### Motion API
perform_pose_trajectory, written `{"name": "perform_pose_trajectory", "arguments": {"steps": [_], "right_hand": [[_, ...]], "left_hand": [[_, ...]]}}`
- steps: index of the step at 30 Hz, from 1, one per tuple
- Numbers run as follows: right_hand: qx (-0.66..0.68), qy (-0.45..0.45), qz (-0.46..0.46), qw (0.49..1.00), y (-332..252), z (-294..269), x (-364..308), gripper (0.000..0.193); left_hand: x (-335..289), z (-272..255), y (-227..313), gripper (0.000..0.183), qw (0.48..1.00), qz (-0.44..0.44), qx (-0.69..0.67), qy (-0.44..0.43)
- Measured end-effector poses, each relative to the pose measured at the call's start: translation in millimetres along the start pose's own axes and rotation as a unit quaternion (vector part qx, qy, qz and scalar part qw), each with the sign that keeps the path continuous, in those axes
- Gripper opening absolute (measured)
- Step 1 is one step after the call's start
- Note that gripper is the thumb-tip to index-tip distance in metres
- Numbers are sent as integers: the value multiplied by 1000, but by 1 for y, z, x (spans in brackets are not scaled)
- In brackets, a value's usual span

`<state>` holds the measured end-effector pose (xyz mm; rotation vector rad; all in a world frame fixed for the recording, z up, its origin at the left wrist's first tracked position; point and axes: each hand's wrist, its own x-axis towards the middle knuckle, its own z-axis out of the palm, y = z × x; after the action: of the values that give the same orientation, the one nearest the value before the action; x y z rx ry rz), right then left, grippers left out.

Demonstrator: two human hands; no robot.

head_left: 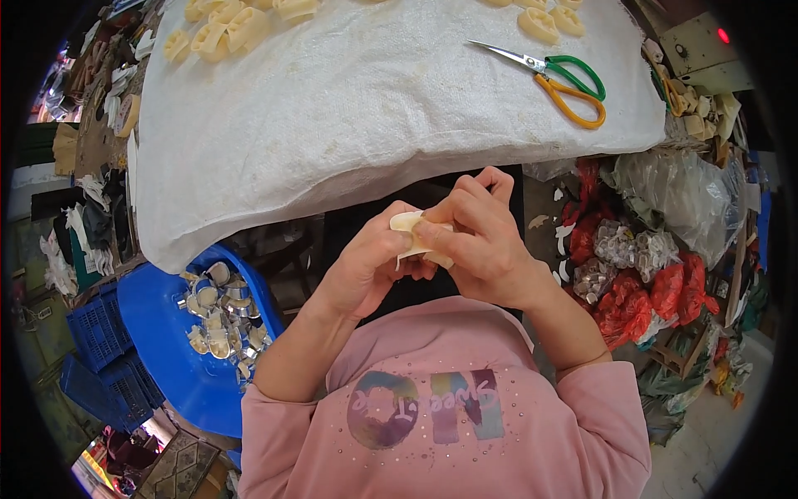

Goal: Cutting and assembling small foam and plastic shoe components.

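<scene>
A small cream curved piece (pixel 407 222) with a thin, flared edge is held between my two hands, in front of my chest just off the table's near edge. My left hand (pixel 370 258) grips it from the left, thumb pressed on its face. From the right, my right hand (pixel 482 241) pinches the same piece with thumb and fingers. Much of it is hidden behind the fingers. Scissors (pixel 540 66) with one green and one orange handle lie on the white woven sheet (pixel 332 108), blades pointing left.
Several cream hollow pieces (pixel 245 32) sit at the sheet's far left, others (pixel 539 25) at its far right. Lower left, a blue tub (pixel 170 358) holds silvery and cream curved pieces (pixel 218 303). Blue crates (pixel 100 328) stand beside it. Red plastic bags (pixel 623 303) lie at right.
</scene>
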<state>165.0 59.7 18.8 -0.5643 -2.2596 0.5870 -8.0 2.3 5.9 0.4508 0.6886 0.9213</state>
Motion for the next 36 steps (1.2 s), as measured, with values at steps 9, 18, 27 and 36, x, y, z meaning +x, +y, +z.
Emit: {"name": "perform_pose_trajectory", "arguments": {"steps": [9, 18, 27, 36], "right_hand": [[-1, -2, 20, 1000, 3, -1, -5, 34], [8, 8, 53, 999, 3, -5, -8, 34], [75, -23, 73, 994, 2, -2, -11, 30], [55, -50, 88, 993, 0, -6, -14, 28]], "left_hand": [[1, 5, -4, 54, 982, 88, 154, 66], [-9, 7, -19, 16, 878, 368, 252, 173], [-6, 9, -12, 12, 805, 397, 394, 197], [-3, 18, -9, 9, 708, 412, 535, 208]]}}
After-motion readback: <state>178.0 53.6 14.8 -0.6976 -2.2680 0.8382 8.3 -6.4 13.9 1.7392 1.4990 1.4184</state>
